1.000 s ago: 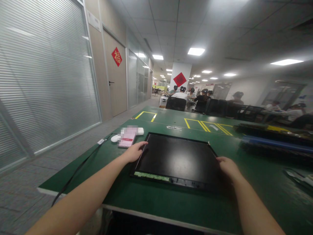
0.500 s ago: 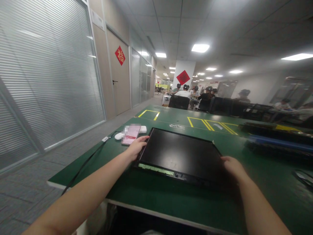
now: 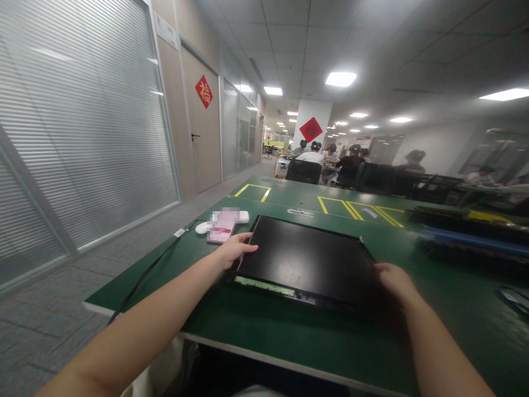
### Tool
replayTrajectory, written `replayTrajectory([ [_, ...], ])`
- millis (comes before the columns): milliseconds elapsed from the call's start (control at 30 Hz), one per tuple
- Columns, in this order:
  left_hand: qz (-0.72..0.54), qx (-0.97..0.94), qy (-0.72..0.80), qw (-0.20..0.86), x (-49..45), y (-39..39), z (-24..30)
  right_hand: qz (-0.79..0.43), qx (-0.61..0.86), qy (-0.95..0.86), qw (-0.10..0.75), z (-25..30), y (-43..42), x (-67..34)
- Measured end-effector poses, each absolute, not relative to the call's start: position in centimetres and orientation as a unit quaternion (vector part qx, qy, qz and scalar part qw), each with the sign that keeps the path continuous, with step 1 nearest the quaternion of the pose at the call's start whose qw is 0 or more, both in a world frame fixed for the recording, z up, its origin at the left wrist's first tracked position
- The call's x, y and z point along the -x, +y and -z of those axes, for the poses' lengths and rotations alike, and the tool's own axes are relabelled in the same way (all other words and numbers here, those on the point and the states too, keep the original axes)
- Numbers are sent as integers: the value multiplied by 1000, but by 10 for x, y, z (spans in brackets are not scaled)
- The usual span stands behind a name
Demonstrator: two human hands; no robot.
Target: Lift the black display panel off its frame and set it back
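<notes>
A black flat display panel point(image 3: 308, 256) lies in front of me at a slight slant, with a pale green strip point(image 3: 264, 285) along its near edge. My left hand point(image 3: 233, 251) is closed round the panel's left edge, thumb over the top face and the other fingers partly hidden. On the opposite side, my right hand point(image 3: 394, 281) grips the right edge; its thumb shows on the rim and the remaining fingers are out of sight beneath. Whether the panel rests fully on the table cannot be told.
The green table point(image 3: 198, 314) has yellow tape marks point(image 3: 326, 205) at its far side. A phone point(image 3: 222, 229) and white objects lie beyond my left hand, near a black cable point(image 3: 152, 267). Dark and blue items point(image 3: 458, 240) sit at right. Several people sit farther back.
My left thumb has come down over the panel's left rim onto its face. My right hand keeps its hold, and the panel has hardly moved.
</notes>
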State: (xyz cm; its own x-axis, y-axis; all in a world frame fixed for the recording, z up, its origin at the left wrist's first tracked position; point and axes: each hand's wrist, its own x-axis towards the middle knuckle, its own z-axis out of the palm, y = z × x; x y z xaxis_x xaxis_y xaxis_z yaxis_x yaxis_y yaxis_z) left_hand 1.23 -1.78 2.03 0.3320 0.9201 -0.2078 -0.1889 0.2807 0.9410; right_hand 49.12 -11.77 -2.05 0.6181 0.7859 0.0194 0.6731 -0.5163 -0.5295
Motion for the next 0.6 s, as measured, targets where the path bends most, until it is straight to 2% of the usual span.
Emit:
replayTrajectory([
  [333, -431, -442, 377, 690, -12, -16, -21, -108, 866, -416, 255, 14, -120, -481],
  [600, -455, -502, 289, 676, -12, -19, -24, -109, 861, -421, 264, 16, -119, -482],
])
